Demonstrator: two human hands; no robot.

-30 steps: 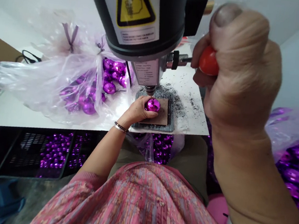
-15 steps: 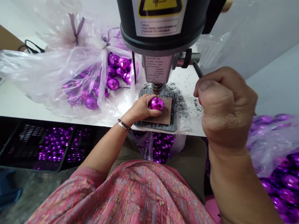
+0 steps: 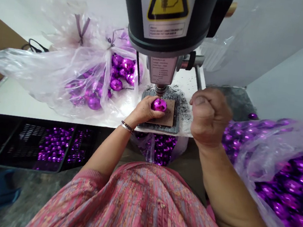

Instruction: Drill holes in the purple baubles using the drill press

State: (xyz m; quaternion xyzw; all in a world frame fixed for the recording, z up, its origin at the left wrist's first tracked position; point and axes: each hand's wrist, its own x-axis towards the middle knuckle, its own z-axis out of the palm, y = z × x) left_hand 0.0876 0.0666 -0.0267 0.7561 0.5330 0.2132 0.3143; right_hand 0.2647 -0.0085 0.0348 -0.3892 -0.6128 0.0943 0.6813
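Purple ball [image 3: 159, 105] pinched between thumb and fingers of my left hand [image 3: 146, 110], under the drill press [image 3: 168, 23]; white table [image 3: 12, 102] speckled dark, pale walls beyond.

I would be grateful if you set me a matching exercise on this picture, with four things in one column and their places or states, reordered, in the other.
Column one:
1. left hand
2. right hand
3. warning triangle
4. black crate

Column two:
A. on the black machine body
B. lower than the white tabletop
C. holding a purple ball
D. closed on the lever

Right pairs: 1-C; 2-D; 3-A; 4-B
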